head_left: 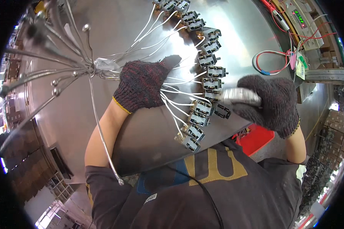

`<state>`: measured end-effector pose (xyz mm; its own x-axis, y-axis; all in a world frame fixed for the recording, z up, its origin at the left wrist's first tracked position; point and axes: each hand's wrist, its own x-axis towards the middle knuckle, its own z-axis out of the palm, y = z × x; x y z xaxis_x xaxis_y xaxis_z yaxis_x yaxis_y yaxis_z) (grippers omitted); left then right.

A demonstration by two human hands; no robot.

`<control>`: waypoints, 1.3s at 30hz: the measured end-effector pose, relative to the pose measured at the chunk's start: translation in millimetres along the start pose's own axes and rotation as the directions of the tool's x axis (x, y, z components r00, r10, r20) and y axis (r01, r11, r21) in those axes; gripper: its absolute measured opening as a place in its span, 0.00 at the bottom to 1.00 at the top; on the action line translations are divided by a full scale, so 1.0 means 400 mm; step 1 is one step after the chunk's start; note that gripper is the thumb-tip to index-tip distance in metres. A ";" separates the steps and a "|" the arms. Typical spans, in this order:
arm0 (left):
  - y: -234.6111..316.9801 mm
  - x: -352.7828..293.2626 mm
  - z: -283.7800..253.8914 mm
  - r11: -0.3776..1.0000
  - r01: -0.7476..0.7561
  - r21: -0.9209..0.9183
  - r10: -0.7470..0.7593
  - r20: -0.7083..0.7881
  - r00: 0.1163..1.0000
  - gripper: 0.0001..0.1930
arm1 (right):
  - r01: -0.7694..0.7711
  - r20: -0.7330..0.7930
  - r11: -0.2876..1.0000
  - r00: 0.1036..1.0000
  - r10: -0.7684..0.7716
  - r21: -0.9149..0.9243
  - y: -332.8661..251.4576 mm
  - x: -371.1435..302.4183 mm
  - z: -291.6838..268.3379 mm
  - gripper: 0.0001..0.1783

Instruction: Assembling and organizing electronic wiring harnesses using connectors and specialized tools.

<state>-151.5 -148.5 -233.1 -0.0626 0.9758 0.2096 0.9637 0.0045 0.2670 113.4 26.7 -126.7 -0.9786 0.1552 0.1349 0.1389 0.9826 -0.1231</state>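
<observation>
My left hand, in a dark knitted glove, is closed round a bundle of thin metal tubes tied at the left. Its thumb points up and right. From the bundle, white-sleeved lengths fan rightward to several small metal switch-like blocks, set in a curved row. On the left, bare tubes end in small round tips. My right hand, gloved too, is closed on a silvery rounded object, blurred by motion, its near end beside the row. A darker block sits just below that end.
The blocks lie on a shiny metal table. A red bin is below its edge at right. A device with a lit green display stands at upper right, with a coil of red and white wires nearby.
</observation>
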 end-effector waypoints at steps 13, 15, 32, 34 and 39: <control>0.003 -0.002 -0.008 0.999 -0.017 0.036 0.015 0.035 0.999 0.43 | 0.032 0.197 0.984 0.980 0.002 -0.172 -0.034 0.016 -0.019 0.24; 0.004 -0.003 -0.013 0.998 0.030 0.060 -0.036 0.109 0.993 0.43 | 0.062 0.194 0.982 0.981 -0.027 -0.177 -0.031 0.024 -0.023 0.24; -0.035 -0.002 0.007 0.988 0.037 0.152 -0.072 0.232 0.970 0.44 | -0.368 -0.150 0.906 0.903 0.401 0.208 -0.167 -0.148 0.053 0.23; -0.030 0.001 0.010 0.998 0.029 0.053 -0.035 0.122 0.992 0.44 | -0.462 -0.124 0.836 0.850 0.513 0.295 -0.179 -0.149 0.067 0.23; -0.029 0.000 0.018 0.999 0.032 0.032 -0.036 0.120 0.992 0.44 | -0.409 -0.145 0.912 0.901 0.409 0.031 -0.167 -0.152 0.080 0.25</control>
<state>-160.7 -147.2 -243.1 -0.0654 0.9942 0.0856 0.9691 0.0428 0.2430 159.0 -51.7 -158.1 -0.8026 0.5567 0.2141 0.5224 0.8294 -0.1980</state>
